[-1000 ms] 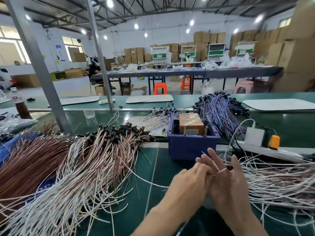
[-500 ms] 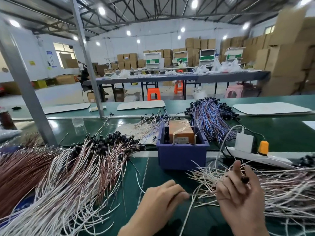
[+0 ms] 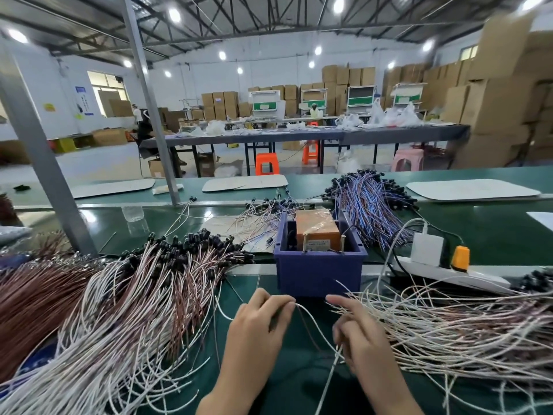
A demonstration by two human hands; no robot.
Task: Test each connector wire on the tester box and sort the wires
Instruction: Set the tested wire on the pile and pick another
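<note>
Connector wire (image 3: pixel 317 326) in play is the single white one strung between the two hands, low over the green table (image 3: pixel 269 384) and just in front of the blue bin (image 3: pixel 320 277). The left hand (image 3: pixel 258 327) has it pinched at the fingertips. The right hand (image 3: pixel 363 347) has its lower fingers curled round the same connector wire further along, with the index finger sticking out straight toward the bin. The loose end trails off toward the bottom edge. I can't spot its black plug end from here.

My guess on the hold is that two grips keep one wire taut, so it comes free of the tangled right pile (image 3: pixel 449 330) without dragging its neighbours along. The tester box (image 3: pixel 317 232), the orange thing, sits inside the bin dead centre, so either hand can reach it. The heaps fan out around it, with a big white and brown left pile (image 3: pixel 134 295) and a blue and purple bunch (image 3: pixel 371 205) behind. It looks like sorting by side, though I can't say which heap is passed and which is untested.

Half a second ago the right hand was up higher over the right pile with a black plug end at its fingertips. Now it has dropped down and in. A second ago the hands were pressed together, and now they're apart with the wire spanning the gap.
</note>
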